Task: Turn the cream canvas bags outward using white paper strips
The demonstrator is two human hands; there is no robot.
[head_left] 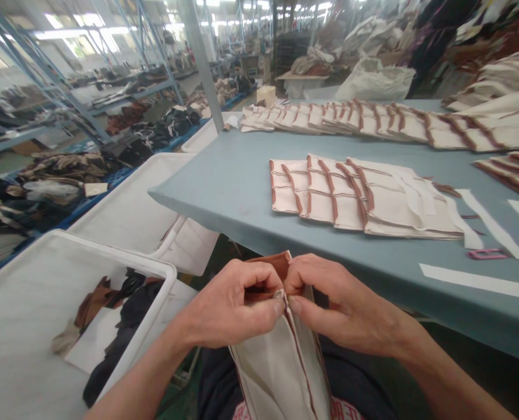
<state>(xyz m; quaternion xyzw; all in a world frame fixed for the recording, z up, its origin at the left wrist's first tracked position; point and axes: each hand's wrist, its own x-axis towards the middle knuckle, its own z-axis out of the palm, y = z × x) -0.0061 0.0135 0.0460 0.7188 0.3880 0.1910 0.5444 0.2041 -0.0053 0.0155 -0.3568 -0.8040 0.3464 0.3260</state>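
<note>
A cream fabric piece with brown lining and a brown-edged seam (270, 370) stands over my lap, its top edge raised between my hands. My left hand (237, 303) pinches that edge between thumb and forefinger. Close beside it, my right hand (329, 297) grips the same edge just across the seam, thumb tip almost meeting the other thumb. Brown material shows inside the opening behind my fingers. The exact spot under the fingertips is hidden.
On the blue-green table (224, 175) lies an overlapping row of cream-and-brown pieces (321, 186), with a longer row (373, 122) behind. White strips (478, 280) and a pink-handled tool (487, 254) lie right. A white bin (58, 251) holding dark and brown scraps stands left.
</note>
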